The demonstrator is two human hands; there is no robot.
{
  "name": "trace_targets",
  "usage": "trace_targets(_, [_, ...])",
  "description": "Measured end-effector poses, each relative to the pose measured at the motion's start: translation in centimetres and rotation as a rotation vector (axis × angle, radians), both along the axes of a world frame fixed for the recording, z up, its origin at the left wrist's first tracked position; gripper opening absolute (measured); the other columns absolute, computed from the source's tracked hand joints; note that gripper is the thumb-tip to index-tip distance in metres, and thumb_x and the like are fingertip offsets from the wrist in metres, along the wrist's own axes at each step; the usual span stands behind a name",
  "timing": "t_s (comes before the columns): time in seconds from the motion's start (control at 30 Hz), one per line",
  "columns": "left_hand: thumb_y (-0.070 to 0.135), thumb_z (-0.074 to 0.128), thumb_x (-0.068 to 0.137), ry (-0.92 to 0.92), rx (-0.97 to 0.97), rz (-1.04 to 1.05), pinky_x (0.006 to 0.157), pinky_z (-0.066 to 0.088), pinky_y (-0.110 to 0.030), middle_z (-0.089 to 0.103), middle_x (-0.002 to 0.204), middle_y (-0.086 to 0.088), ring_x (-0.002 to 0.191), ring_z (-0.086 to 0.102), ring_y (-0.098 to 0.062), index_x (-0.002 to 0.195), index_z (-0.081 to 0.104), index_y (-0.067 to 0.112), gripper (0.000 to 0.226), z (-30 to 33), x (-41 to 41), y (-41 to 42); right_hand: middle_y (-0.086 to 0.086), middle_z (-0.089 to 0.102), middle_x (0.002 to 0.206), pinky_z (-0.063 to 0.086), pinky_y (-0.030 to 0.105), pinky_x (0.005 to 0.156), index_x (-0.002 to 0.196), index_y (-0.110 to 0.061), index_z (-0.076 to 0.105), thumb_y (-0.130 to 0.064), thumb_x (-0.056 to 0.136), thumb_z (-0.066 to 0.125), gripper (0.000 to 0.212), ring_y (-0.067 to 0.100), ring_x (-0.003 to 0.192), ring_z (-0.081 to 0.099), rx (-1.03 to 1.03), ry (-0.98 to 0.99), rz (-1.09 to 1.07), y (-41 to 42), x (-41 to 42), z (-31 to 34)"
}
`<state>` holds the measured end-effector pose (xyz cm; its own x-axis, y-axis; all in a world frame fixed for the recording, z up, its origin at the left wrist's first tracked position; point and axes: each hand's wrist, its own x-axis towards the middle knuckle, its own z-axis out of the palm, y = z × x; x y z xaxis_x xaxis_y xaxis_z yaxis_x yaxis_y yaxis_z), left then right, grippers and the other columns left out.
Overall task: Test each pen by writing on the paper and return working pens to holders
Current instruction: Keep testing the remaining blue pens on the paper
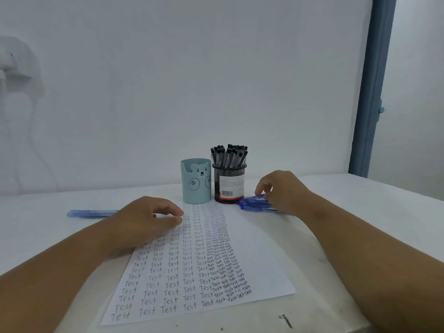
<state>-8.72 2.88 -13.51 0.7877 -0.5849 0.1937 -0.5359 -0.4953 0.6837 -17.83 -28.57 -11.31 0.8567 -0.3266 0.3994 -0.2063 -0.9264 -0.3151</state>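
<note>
A white sheet of paper (259,267) covered with columns of the word "Test" lies on the table in front of me. My left hand (146,222) rests on its upper left part, fingers loosely curled and holding nothing. My right hand (283,191) reaches over a small pile of blue pens (252,203) to the right of the holders, its fingers touching the pile. A light blue bear-face holder (195,181) stands behind the paper and looks empty. Beside it a black mesh holder (229,183) is packed with several black-capped pens (229,156). One blue pen (92,213) lies alone at the left.
The white table (360,212) ends at a near edge at the bottom right, where dark marks show. A pale wall stands close behind the holders. A blue door frame (372,92) rises at the right.
</note>
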Motion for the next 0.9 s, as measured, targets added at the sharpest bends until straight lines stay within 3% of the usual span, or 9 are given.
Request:
trace_targets(0.2, [0.044, 0.072, 0.089, -0.019, 0.008, 0.011, 0.103, 0.048, -0.040, 0.068, 0.114, 0.023, 0.107, 0.062, -0.002, 0.093, 0.075, 0.049, 0.007, 0.0, 0.0, -0.1, -0.005, 0.061, 0.101, 0.056, 0.034, 0.089, 0.109, -0.023, 0.074, 0.002, 0.088, 0.055, 0.038, 0.018, 0.098, 0.064, -0.002, 0.058, -0.043, -0.2, 0.7, -0.6])
trace_targets(0.43, [0.045, 0.072, 0.089, -0.024, 0.012, 0.018, 0.101, 0.049, -0.038, 0.068, 0.114, 0.023, 0.106, 0.063, -0.004, 0.093, 0.075, 0.048, 0.006, 0.0, 0.0, -0.1, -0.005, 0.066, 0.115, 0.053, 0.032, 0.090, 0.117, -0.024, 0.072, -0.001, 0.091, 0.055, 0.038, 0.017, 0.104, 0.062, -0.047, 0.064, -0.023, 0.7, 0.7, -0.7])
trace_targets(0.63, [0.038, 0.072, 0.089, -0.196, 0.028, 0.088, 0.104, 0.045, -0.034, 0.065, 0.115, 0.024, 0.114, 0.057, 0.000, 0.094, 0.074, 0.044, 0.007, 0.3, 1.8, 1.0, -0.007, 0.070, 0.108, 0.051, 0.030, 0.089, 0.111, -0.021, 0.075, -0.017, 0.097, 0.062, 0.020, 0.008, 0.094, 0.059, -0.077, -0.102, 0.343, 6.0, 0.3, -1.0])
trace_targets(0.77, [0.020, 0.071, 0.092, -0.333, 0.104, 0.160, 0.087, 0.038, -0.017, 0.063, 0.114, 0.021, 0.111, 0.054, -0.003, 0.098, 0.070, 0.038, 0.019, 1.0, 3.4, 3.0, -0.015, 0.067, 0.109, 0.042, 0.017, 0.085, 0.116, -0.028, 0.072, -0.031, 0.098, 0.062, 0.021, -0.005, 0.093, 0.051, -0.127, -0.058, 0.547, 9.3, 0.0, -1.7])
trace_targets(0.9, [0.011, 0.065, 0.094, -0.297, 0.280, 0.279, 0.093, 0.030, -0.016, 0.058, 0.126, 0.010, 0.114, 0.049, -0.007, 0.110, 0.067, 0.032, 0.026, 0.9, 5.0, 5.0, -0.019, 0.064, 0.105, 0.036, 0.011, 0.082, 0.118, -0.031, 0.071, -0.036, 0.098, 0.061, 0.023, -0.006, 0.093, 0.051, -0.186, 0.011, 0.618, 10.3, 0.3, -2.1])
